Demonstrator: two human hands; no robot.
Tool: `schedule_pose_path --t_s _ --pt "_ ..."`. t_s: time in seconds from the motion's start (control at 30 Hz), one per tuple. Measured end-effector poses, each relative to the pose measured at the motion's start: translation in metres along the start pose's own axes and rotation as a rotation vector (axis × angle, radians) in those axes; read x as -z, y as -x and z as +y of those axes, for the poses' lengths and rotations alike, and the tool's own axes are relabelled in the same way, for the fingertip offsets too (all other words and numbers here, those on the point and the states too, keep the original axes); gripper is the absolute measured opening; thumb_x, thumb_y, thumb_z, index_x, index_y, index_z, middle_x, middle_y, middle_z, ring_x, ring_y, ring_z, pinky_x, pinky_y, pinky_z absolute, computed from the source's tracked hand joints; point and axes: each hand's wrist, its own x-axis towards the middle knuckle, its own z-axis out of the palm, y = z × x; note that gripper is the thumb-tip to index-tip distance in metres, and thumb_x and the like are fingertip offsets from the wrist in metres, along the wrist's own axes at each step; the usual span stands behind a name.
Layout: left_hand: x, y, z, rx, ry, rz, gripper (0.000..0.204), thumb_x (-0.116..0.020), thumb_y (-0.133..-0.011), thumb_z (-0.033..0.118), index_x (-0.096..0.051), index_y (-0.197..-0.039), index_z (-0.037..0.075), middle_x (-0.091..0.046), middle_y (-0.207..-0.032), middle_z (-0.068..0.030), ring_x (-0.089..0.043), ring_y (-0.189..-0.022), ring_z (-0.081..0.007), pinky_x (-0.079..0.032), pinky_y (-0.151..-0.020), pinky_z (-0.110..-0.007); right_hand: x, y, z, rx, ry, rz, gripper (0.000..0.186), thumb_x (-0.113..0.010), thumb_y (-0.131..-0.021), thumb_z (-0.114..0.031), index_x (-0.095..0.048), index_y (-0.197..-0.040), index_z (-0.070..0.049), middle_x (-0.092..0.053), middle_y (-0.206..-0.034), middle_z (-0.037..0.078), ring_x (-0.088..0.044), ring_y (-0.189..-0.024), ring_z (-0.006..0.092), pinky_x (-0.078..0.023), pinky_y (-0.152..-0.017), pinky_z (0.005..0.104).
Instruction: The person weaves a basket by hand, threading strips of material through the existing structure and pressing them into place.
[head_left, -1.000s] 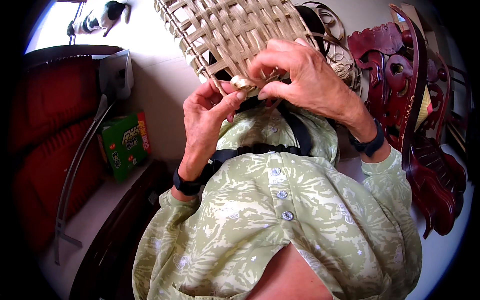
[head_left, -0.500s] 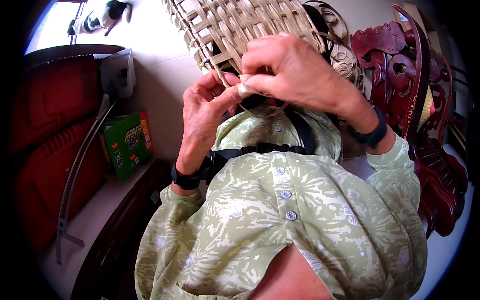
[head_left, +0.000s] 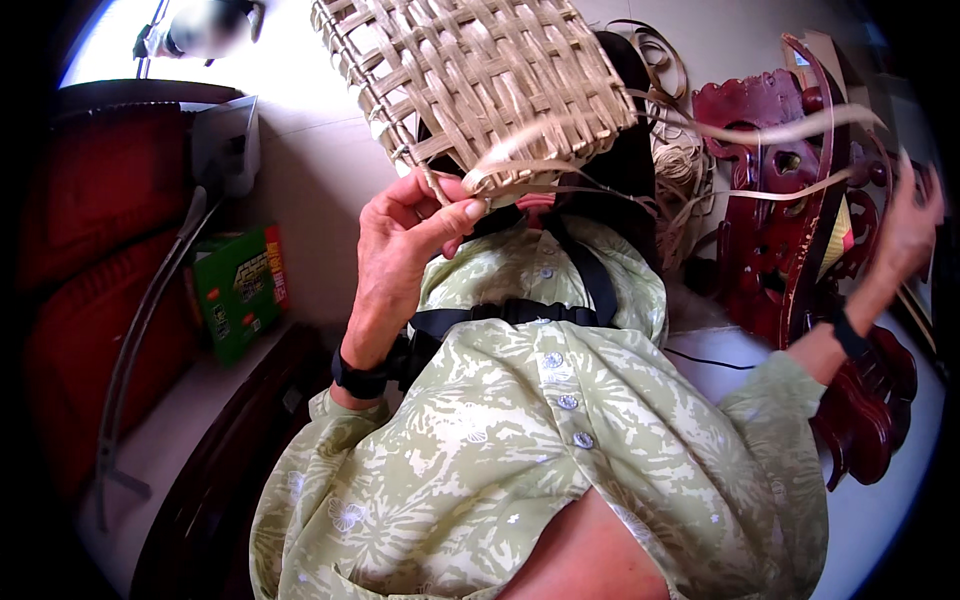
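A tan basket-like piece [head_left: 500,80], woven from flat strips in an open lattice, leans across my lap at the top middle. At its near left corner, my left hand [head_left: 405,225] pinches the wrapped rim, with a strip end at the thumb. From that corner a long pale strip [head_left: 560,175] loops off to the right, blurred in places. My right hand [head_left: 912,220] is far out at the right, beyond the strip's loose-looking ends. Motion smears its fingers, so whether it holds a strip cannot be made out.
Coiled strips [head_left: 685,165] lie behind the weave's right side. A carved dark-red wooden chair [head_left: 770,210] stands at the right. To the left are red seats [head_left: 110,210], a green box [head_left: 235,290] and a curved metal bar [head_left: 150,350]. An animal [head_left: 205,30] is at the upper left.
My right hand has left the rim corner and swung far to the right, and strips now stretch out that way. My left hand stays pinched on the corner. More of the weave shows.
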Motion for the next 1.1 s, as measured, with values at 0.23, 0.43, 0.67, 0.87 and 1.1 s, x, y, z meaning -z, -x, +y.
schedule_pose_path --t_s 0.23,0.43,0.67,0.87,1.1 --pt "-0.007 0.005 0.001 0.013 -0.075 0.014 0.010 -0.073 -0.082 0.000 -0.065 -0.088 0.002 -0.061 -0.074 0.0015 -0.050 -0.059 -0.0043 -0.038 -0.052 -0.020 0.083 0.065 -0.266 0.666 -1.458 -0.497 0.014 -0.068 -0.085 -0.021 -0.068 -0.091 -0.008 -0.064 -0.088 0.006 -0.058 -0.090 0.0254 -0.040 -0.087 0.0410" --pt "-0.008 0.004 0.003 0.015 -0.096 0.005 0.009 -0.072 -0.083 0.000 -0.065 -0.088 0.002 -0.060 -0.073 0.0017 -0.049 -0.059 -0.0043 -0.038 -0.052 -0.020 0.084 0.054 -0.242 0.453 -1.662 -1.129 0.010 -0.064 -0.091 -0.014 -0.067 -0.093 -0.004 -0.062 -0.079 0.002 -0.057 -0.073 0.0168 -0.045 -0.066 0.0311" --pt "-0.002 0.007 0.001 0.037 -0.048 0.001 0.010 -0.073 -0.083 0.000 -0.065 -0.088 0.002 -0.060 -0.073 0.0018 -0.049 -0.059 -0.0037 -0.037 -0.052 -0.019 -0.041 -0.025 0.088 -0.492 -0.742 -0.171 0.016 -0.062 -0.094 -0.015 -0.068 -0.106 -0.006 -0.065 -0.100 0.003 -0.061 -0.090 0.0156 -0.048 -0.082 0.0286" --pt "-0.007 0.008 0.004 0.068 -0.117 0.001 0.011 -0.073 -0.083 0.001 -0.064 -0.089 0.004 -0.060 -0.074 0.0034 -0.048 -0.059 -0.0028 -0.036 -0.052 -0.019 0.041 0.012 -0.103 -0.242 -1.024 -0.319 0.024 -0.060 -0.096 -0.016 -0.069 -0.117 -0.008 -0.068 -0.119 0.004 -0.065 -0.105 0.0145 -0.051 -0.096 0.0266" --pt "-0.013 0.009 0.004 0.073 -0.131 -0.002 0.010 -0.073 -0.084 0.003 -0.064 -0.088 0.005 -0.059 -0.073 0.0059 -0.048 -0.062 -0.0014 -0.035 -0.054 -0.018 0.083 0.079 -0.270 0.715 -1.443 -0.605 0.024 -0.069 -0.086 -0.030 -0.062 -0.080 -0.008 -0.056 -0.078 0.005 -0.056 -0.081 0.0223 -0.038 -0.081 0.0365"
